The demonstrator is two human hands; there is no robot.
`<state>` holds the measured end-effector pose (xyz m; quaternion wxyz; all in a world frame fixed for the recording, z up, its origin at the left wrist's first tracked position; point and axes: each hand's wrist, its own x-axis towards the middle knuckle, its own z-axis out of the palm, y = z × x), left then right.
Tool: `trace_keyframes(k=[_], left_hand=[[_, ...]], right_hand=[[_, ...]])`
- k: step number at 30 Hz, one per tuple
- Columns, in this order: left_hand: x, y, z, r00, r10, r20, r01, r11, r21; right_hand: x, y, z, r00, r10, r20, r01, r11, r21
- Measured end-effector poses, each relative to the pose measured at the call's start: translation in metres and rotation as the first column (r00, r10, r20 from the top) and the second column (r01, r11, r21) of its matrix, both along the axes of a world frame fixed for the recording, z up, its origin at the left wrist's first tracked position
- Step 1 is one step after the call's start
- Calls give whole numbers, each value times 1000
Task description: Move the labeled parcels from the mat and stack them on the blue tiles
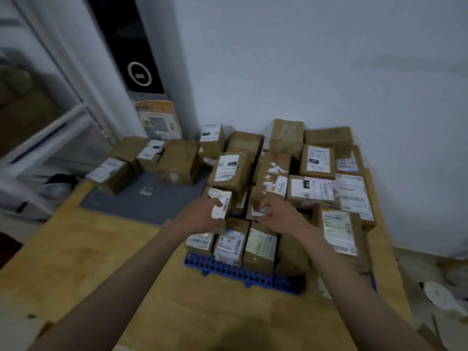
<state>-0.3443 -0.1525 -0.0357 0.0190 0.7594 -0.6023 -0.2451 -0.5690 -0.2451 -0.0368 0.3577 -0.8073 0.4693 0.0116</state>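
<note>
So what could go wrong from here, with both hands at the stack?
1. The left hand grips a small labelled parcel at the stack's near edge; set on uneven boxes, it may slide off.
2. The right hand reaches among crowded parcels and could nudge a neighbour.
3. Front-row boxes sit near the blue tiles' edge and could tip forward.

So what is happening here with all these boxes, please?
A person is moving labelled cardboard parcels from the grey mat onto the blue tiles. The left hand grips a small parcel at the near edge of the stack, and the right hand touches a neighbouring box there; its grip is unclear. Many parcels are already stacked on the tiles. Several parcels are still on the mat by the wall.
</note>
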Motion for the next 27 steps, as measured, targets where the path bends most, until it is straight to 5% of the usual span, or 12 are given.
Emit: trace_keyframes(k=[10,27], left_hand=[[77,81,-6,984,180,1,-180,984,-1],[259,101,-52,985,142,-101,-142,990,7]], right_hand=[[91,39,15,976,219,-20,-218,975,26],[269,96,-18,995,93,-43,-90,994,67]])
